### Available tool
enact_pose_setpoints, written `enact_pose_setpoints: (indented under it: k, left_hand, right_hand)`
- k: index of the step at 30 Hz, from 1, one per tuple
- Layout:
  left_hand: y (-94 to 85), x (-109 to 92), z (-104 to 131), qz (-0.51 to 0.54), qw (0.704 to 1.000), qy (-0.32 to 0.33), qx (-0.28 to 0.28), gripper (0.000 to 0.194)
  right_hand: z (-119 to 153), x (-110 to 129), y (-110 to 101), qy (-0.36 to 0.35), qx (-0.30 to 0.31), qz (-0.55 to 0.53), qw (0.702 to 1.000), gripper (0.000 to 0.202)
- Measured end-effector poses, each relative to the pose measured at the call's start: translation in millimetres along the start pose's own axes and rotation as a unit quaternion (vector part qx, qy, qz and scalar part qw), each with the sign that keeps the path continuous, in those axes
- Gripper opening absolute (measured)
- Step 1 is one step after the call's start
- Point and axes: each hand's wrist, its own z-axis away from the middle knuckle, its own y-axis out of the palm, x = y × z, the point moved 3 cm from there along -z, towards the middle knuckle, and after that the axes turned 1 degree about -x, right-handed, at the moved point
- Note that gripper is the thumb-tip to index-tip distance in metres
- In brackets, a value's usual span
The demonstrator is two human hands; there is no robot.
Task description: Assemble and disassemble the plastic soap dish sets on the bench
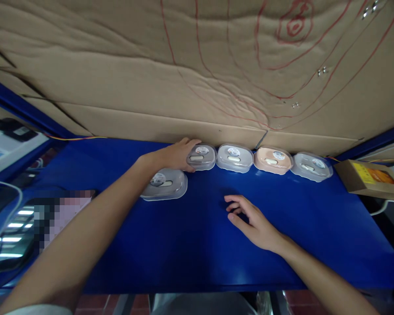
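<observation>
My left hand [179,155] grips the left end of a grey lidded container [203,158], its thumb at the front side and fingers at the back. That container is the leftmost of a row by the cardboard. To its right stand a light grey one [235,157], a peach one [273,160] and another clear-grey one [311,166]. In front of the left wrist sits one more grey container [170,186], partly hidden by my forearm. My right hand [249,221] hovers over the blue table, fingers loosely curved and apart, touching nothing.
A cardboard wall [118,83] with red drawn lines rises behind the blue table [190,245]. A brown box with a yellow label [371,179] stands at the right end. On the left are a dark glossy device [13,236], cables and a pixelated pinkish item [65,214].
</observation>
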Motion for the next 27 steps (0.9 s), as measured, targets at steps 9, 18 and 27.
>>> enact_pose_setpoints:
  k: [9,18,27]
  left_hand:
    - [-25.6,-74.0,51.3,-0.005,0.999,0.042,-0.019,0.111]
    - [47.6,-135.8,125.4,0.063,0.994,0.084,0.015,0.119]
    - [94.4,-107.5,196.7,0.14,0.982,-0.036,-0.118,0.126]
  right_hand:
    - [7.1,10.2,-22.3,-0.136,-0.129,0.119,0.975,0.082]
    - [12.4,19.6,-16.0,-0.167,0.031,0.219,0.961,0.101]
    - [6.3,14.6,-25.9,-0.168,0.037,0.019,0.985,0.082]
